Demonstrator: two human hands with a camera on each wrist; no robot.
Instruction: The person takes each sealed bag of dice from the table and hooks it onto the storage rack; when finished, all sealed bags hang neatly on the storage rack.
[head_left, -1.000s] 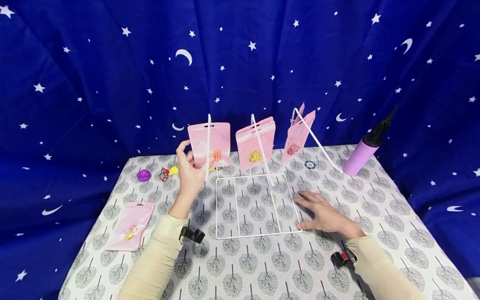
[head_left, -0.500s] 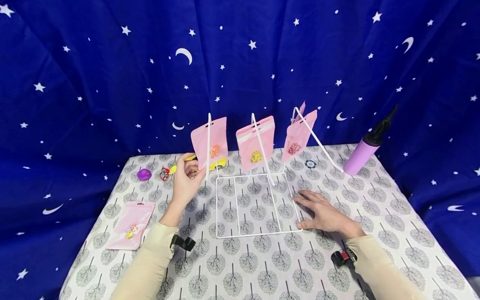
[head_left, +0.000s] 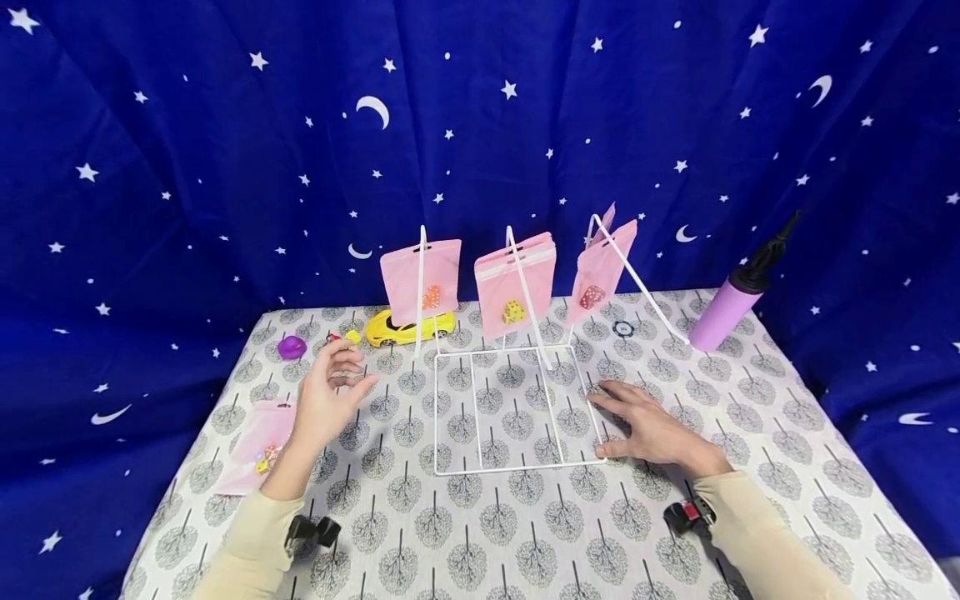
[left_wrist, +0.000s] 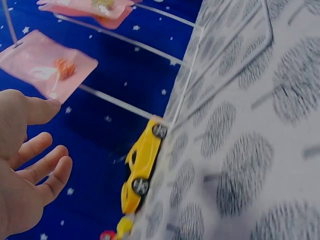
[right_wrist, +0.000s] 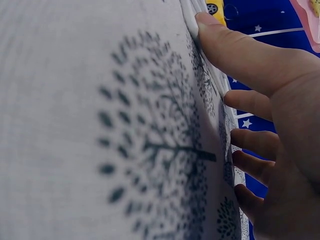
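Note:
In the head view a white wire rack (head_left: 437, 473) stands on the table with three upright hooks. Pink zip pouches with dice hang from them: a left pouch (head_left: 401, 287), middle pouches (head_left: 495, 304) and right pouches (head_left: 588, 271). My left hand (head_left: 330, 400) is in the air left of the rack, holding nothing, its fingers loosely bent. Its wrist view shows the hanging left pouch (left_wrist: 37, 57) beyond the thumb. My right hand (head_left: 648, 425) rests at the rack's right base bar, fingers spread, thumb tip at the front corner. Another pink pouch (head_left: 258, 429) lies flat at the left, partly behind my left forearm.
A yellow toy car (head_left: 405, 332) sits behind the rack's left side. Left of it are a purple rubber duck (head_left: 292, 347) and small red and yellow toys, partly hidden by my fingers. A purple balloon pump (head_left: 723, 317) and a round chip (head_left: 622, 328) are at the right.
My left hand has let go of the left pouch, which now hangs free on its hook, and has moved left and toward me. The right hand has stayed in place.

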